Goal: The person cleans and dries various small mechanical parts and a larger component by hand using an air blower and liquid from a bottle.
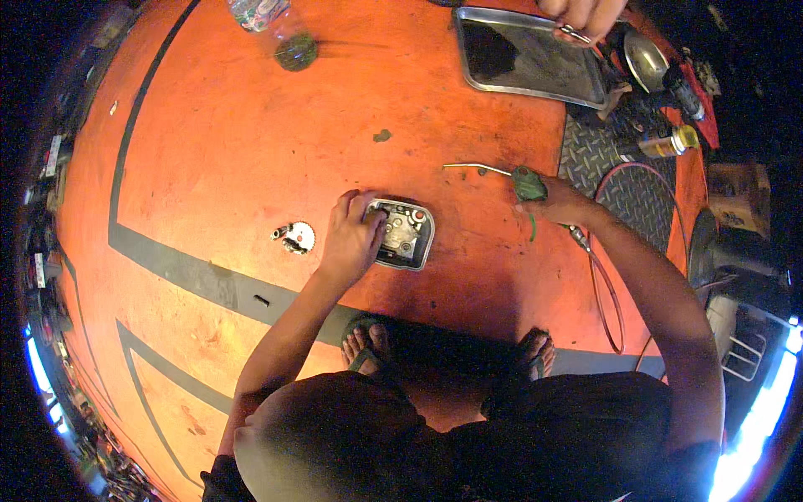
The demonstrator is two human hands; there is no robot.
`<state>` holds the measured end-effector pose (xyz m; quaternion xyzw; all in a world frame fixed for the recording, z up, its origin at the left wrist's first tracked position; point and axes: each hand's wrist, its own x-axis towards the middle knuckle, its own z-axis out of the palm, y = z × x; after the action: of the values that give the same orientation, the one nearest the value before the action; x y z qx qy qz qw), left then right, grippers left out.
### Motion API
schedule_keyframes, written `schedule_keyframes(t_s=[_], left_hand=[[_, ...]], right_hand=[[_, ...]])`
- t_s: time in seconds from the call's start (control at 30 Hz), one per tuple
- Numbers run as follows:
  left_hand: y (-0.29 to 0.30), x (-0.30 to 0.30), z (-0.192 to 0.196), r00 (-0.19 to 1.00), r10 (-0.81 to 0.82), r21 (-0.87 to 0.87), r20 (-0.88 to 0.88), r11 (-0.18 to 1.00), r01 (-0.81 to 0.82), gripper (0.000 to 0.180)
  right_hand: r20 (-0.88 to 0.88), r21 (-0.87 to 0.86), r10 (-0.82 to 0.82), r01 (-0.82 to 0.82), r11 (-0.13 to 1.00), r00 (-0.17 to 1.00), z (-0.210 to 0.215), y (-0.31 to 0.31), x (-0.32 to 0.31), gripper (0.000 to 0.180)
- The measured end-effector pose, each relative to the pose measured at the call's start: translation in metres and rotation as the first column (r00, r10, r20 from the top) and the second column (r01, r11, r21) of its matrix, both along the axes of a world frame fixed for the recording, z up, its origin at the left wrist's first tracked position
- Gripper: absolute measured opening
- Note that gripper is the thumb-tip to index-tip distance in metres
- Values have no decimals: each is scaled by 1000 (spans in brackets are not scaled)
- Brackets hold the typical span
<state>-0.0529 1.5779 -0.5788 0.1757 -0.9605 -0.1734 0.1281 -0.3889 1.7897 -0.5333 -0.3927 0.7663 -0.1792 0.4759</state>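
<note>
My left hand (353, 236) is closed over the left edge of a boxy metal housing (422, 255), fingers curled over its rim. Small metal parts and a round reddish spot show inside it; my fingers hide its left side. Out to the right, my right hand (559, 201) is wrapped round a green air blow gun (529, 184). The gun's thin bent nozzle points left, above and apart from the housing. A reddish air hose (595, 272) runs from its fitting. Left of my left hand lies a white toothed gear (302, 238) with dark small parts beside it.
Another person's hand (585, 17) holds a small metal piece over a metal tray (535, 63) with dark liquid. A clear bottle (293, 46) stands at the far side. At right are a spray can (665, 144) and a tread-plate mat (640, 201). A small black piece (262, 300) lies on the orange floor.
</note>
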Motion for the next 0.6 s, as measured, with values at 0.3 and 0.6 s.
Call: schedule_keyframes(t_s=[0.3, 0.6], left_hand=[[6, 0, 16, 999, 28, 44, 22, 999, -29, 28], [6, 24, 143, 987, 69, 959, 144, 238, -156, 38]], right_hand=[[-391, -177, 55, -134, 975, 919, -4, 11, 11, 34], [-158, 56, 246, -241, 969, 956, 109, 53, 18, 44]])
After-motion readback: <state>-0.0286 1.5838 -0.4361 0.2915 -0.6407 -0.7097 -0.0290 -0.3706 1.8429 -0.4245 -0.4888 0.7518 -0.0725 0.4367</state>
